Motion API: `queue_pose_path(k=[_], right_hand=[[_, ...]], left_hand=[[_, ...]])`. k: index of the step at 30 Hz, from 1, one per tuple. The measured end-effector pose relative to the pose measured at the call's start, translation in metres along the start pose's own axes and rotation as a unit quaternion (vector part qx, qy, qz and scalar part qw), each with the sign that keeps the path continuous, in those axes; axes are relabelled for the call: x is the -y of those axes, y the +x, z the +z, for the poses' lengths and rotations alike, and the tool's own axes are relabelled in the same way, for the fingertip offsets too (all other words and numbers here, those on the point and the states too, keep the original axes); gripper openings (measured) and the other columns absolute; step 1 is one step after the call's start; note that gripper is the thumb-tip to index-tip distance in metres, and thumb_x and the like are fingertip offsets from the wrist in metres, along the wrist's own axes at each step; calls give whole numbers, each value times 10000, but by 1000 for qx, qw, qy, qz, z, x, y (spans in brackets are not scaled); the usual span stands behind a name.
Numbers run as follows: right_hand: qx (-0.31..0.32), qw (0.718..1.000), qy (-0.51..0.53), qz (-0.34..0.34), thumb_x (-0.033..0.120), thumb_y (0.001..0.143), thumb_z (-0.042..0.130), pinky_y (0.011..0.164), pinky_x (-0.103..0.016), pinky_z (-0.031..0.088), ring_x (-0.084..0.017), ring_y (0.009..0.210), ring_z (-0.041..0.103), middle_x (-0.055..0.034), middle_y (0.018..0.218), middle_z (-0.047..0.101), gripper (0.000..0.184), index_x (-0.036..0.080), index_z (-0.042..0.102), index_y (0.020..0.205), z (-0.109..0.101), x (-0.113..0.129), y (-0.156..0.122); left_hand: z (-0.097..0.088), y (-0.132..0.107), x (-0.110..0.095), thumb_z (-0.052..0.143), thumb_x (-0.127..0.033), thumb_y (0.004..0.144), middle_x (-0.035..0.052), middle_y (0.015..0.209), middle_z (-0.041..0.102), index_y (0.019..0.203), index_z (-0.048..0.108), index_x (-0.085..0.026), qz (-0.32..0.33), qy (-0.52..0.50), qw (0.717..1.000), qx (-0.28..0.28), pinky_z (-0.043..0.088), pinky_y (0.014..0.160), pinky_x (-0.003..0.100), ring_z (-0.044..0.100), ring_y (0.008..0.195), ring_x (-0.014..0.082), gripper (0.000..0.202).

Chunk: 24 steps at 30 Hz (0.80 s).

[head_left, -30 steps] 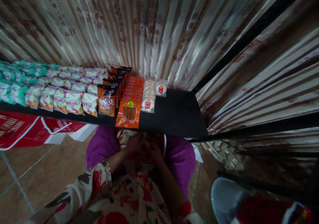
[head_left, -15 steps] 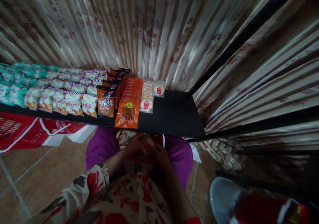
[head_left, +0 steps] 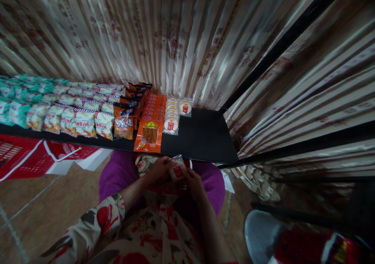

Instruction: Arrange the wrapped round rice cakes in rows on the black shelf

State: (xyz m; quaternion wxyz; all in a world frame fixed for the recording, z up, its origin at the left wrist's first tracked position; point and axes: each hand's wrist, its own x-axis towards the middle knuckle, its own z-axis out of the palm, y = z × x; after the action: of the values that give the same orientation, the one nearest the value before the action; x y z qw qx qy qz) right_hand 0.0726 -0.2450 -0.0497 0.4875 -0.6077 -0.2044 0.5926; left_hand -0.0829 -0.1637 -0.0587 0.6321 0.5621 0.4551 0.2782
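Observation:
Just below the shelf's front edge, over my lap, a round pale cracker in a clear wrapper with a red label [head_left: 177, 170] is held between both hands. My left hand [head_left: 160, 168] is closed on its left side, and my right hand [head_left: 193, 180] grips its right edge. More wrapped round crackers [head_left: 142, 164] lie left of my left hand, in a container mostly hidden under the shelf. On the black shelf [head_left: 205, 135], a row of matching crackers [head_left: 171, 124] overlaps front to back. Another wrapped cracker [head_left: 185, 106] lies at the back, to the right of that row.
Left of the crackers lie a flat orange snack packet [head_left: 149, 119], orange-black bags [head_left: 123, 124], white chip bags [head_left: 84, 123] and teal packs [head_left: 20, 113]. A red basket [head_left: 17, 154] stands below left. Black posts [head_left: 281, 47] and a grey stool [head_left: 258, 232] are on the right.
The wrapped cracker has come up slightly toward the shelf edge and now shows more fully between both hands. The view has shifted a little.

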Motion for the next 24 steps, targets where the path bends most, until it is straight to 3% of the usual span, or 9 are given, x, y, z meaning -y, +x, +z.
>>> queue_pose_path(k=[8, 15, 24], right_hand=[[-33, 995, 93, -2, 467, 507, 802, 582, -298, 490, -185, 604, 625, -21, 710, 702, 480, 187, 641, 862, 3, 9, 1], [-52, 993, 102, -15, 466, 502, 800, 635, -329, 510, -196, 630, 642, -19, 729, 706, 478, 193, 626, 853, 4, 15, 3], [-67, 994, 82, -39, 551, 516, 759, 632, -342, 511, -215, 636, 644, -49, 736, 706, 525, 176, 623, 856, 10, 23, -3]], left_hand=[[1, -2, -7, 569, -420, 729, 27, 790, 638, 833, 595, -145, 1, 17, 1000, -6, 444, 659, 253, 560, 738, 158, 295], [4, -7, -14, 617, -437, 703, 16, 798, 639, 858, 576, -156, -30, -78, 996, 11, 455, 657, 257, 573, 729, 150, 324], [10, -7, -29, 703, -419, 640, 36, 830, 655, 890, 575, -134, -16, -173, 985, 16, 470, 707, 287, 599, 751, 161, 400]])
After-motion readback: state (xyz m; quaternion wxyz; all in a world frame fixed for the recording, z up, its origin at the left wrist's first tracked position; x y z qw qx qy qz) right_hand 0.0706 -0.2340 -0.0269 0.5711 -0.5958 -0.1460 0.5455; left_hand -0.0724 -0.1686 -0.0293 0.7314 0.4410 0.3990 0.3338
